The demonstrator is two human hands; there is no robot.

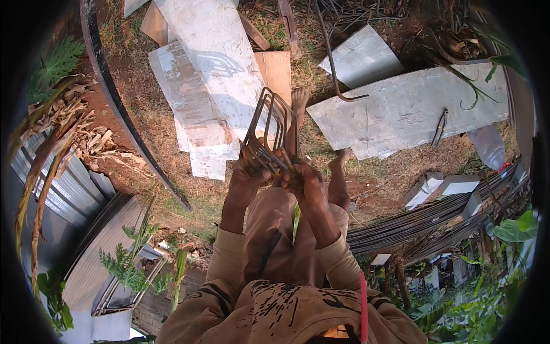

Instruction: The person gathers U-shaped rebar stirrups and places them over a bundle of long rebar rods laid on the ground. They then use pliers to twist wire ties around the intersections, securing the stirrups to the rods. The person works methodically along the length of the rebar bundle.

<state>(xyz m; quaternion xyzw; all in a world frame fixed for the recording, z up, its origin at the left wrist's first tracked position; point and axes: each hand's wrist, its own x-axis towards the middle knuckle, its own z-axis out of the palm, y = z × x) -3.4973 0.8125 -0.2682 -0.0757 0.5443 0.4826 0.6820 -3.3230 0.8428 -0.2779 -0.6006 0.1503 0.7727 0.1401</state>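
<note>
At the far left, corrugated grey metal sheets (63, 189) and a curved black pipe (114, 97) edge a strip of open dry grass, with pale flat boards (212, 63) lying beyond it. In the middle, the left hand (245, 182) and right hand (306, 186) are both clamped on the lower end of a bundle of bent rectangular steel stirrups (269, 129) (held upright above the knees, near bare feet). Right of them lie a large grey panel (401, 109), a clear plastic bottle (488, 146) and long rebar rods (424, 221).

Tan long sleeves, brown trousers, barefoot
</note>
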